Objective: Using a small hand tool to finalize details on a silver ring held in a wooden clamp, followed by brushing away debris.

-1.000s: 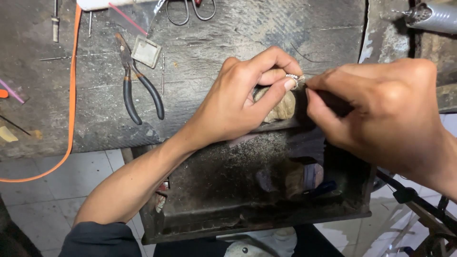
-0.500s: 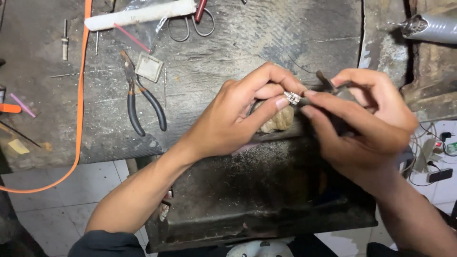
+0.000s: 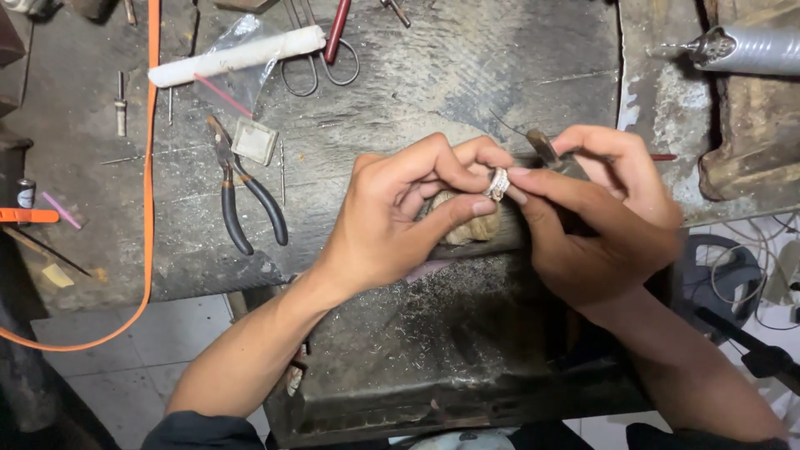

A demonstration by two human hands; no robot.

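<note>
The left hand (image 3: pixel 392 221) pinches a small silver ring (image 3: pixel 497 183) between thumb and forefinger, its fingers (image 3: pixel 454 162) closed tight around the band. The ring sits just above a worn wooden peg (image 3: pixel 467 227) that juts from the front edge of the counter (image 3: pixel 467 75), and the left thumb rests against that peg. The right hand (image 3: pixel 600 225) meets the ring from the other side: its forefinger touches the band, and its fingers are curled shut around a thin tool (image 3: pixel 542 148) whose dark tip shows just above and right of the ring. What kind of tool it is cannot be told.

Below the ring, a dusty dark tray (image 3: pixel 417 350) hangs under the counter edge. Well to the left of the ring lie black-handled pliers (image 3: pixel 246 196), with a small square clear packet (image 3: pixel 254 142) just beside their jaws. Up and left of the ring are a white rod (image 3: pixel 237 55) and scissors (image 3: pixel 321 62) with a red handle. An orange cord (image 3: pixel 150 183) runs down the counter far left of the ring. Up and right of the ring lies a grey metal handpiece (image 3: pixel 746 48).
</note>
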